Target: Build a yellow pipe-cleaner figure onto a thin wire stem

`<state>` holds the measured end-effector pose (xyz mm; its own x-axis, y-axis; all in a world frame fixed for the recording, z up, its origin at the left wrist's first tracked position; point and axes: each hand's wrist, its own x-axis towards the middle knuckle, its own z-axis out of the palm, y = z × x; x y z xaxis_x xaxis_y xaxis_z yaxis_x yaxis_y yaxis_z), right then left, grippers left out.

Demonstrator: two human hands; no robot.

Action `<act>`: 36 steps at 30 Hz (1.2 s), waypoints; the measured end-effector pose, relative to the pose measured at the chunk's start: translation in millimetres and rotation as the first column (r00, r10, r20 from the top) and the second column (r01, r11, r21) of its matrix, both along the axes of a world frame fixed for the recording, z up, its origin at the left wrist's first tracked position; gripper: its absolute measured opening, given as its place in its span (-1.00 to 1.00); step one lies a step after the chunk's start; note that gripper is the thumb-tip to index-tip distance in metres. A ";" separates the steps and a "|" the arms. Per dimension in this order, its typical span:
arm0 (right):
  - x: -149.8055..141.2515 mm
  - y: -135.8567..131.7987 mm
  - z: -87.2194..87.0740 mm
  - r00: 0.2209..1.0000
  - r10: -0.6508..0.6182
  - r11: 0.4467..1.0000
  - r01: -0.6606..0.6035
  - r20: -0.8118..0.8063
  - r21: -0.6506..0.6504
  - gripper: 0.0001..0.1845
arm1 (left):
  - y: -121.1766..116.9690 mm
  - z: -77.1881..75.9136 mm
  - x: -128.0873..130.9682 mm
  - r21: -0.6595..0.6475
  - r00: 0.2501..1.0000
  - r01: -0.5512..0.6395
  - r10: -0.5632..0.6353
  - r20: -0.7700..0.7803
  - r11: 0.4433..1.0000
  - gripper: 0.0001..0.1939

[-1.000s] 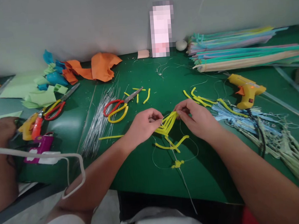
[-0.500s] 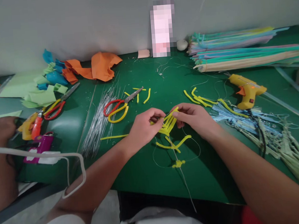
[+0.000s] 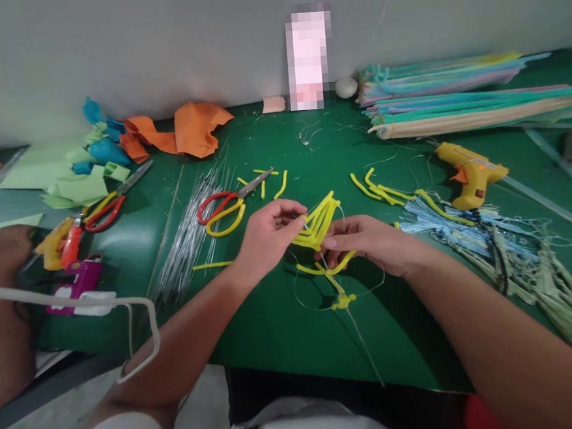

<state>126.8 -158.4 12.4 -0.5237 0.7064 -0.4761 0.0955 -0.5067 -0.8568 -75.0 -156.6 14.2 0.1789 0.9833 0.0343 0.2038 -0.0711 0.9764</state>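
Note:
Between my hands is a yellow pipe-cleaner shape [image 3: 320, 222] made of several strips fanned side by side. My left hand [image 3: 276, 231] pinches its left side. The thumb and fingers of my right hand [image 3: 361, 240] close on its lower tip, where a thin wire stem [image 3: 358, 333] runs down toward me. Lower on the stem are crossed yellow pieces [image 3: 314, 269] and a small yellow knotted cluster [image 3: 343, 300]. A fine clear thread loops around the stem. Left of my left hand lie red-and-yellow-handled scissors [image 3: 226, 205] with open blades.
Loose wires [image 3: 189, 237] lie left of the scissors. At right are a yellow glue gun [image 3: 472, 172], pale tassels [image 3: 463, 228] and bundled pipe cleaners [image 3: 474, 110]. Orange paper [image 3: 199, 129] lies at the back. Another person's hand [image 3: 4, 250] is at far left, near a second glue gun [image 3: 55, 244].
My right hand has moved down from the upper end of the yellow strips to their lower tip. The stem's lower end has swung slightly right; my left hand keeps its pinch.

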 end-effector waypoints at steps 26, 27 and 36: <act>-12.9 -5.2 -10.9 0.976 -0.202 0.971 0.210 -0.080 0.112 -0.74 | 3.8 -5.6 -11.4 0.672 0.816 0.244 0.227 -0.532 0.699 -0.86; -13.6 -5.4 -11.2 0.976 -0.207 0.971 0.213 -0.067 0.110 -0.72 | 4.0 -6.1 -10.7 0.669 0.824 0.244 0.213 -0.524 0.702 -0.86; -13.3 -4.6 -15.2 0.989 -0.143 0.981 0.147 -0.041 0.122 -0.72 | 3.1 -4.8 -6.3 0.553 0.917 0.237 0.005 -0.399 0.798 -0.86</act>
